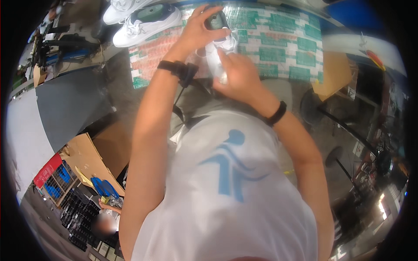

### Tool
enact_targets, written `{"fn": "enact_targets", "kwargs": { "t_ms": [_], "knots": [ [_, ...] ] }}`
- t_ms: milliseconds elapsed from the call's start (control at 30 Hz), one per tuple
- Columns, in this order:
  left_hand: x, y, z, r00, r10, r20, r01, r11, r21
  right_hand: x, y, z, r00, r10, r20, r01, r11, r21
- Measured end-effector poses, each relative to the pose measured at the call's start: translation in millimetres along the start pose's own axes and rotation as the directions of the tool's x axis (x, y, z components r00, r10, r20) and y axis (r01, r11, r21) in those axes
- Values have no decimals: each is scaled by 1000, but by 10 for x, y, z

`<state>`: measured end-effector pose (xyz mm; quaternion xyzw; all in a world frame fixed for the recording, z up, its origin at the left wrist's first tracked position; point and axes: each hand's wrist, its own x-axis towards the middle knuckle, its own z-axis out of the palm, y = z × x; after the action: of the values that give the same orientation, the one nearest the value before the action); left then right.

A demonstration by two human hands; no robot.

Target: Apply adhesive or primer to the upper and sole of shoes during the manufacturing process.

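A white lace-up sneaker [213, 58] with a dark greenish insole lies on a table covered in green-and-white printed wrap [278, 54], its toe toward me. My left hand [198, 32] grips it around the collar, thumb on one side and index finger on the other. Over the toe end is my right hand [241, 76], slightly blurred, with the index finger against the shoe's upper and the other fingers curled. Something whitish shows at those curled fingers; I cannot tell whether it is a cloth or the shoe's toe. Both wrists wear black bands.
Left of my hands, another white sneaker [148, 26] stands on the table's edge, with one more [124, 9] behind it. A cardboard flap [333, 76] juts out at the table's right. Lower left are a cardboard box [89, 158] and a person [106, 222].
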<state>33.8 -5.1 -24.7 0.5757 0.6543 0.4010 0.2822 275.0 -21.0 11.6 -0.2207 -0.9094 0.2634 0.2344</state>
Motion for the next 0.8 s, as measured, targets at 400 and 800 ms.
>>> {"fn": "enact_targets", "kwargs": {
  "t_ms": [400,800],
  "knots": [
    [-1,30,-29,999,24,29,-25,999,28,-597,-28,-570,979,127,159,-156,970,186],
    [6,30,-10,999,7,34,-8,1000,10,-285,-165,16,997,54,-55,-44,984,170]
  ]
}}
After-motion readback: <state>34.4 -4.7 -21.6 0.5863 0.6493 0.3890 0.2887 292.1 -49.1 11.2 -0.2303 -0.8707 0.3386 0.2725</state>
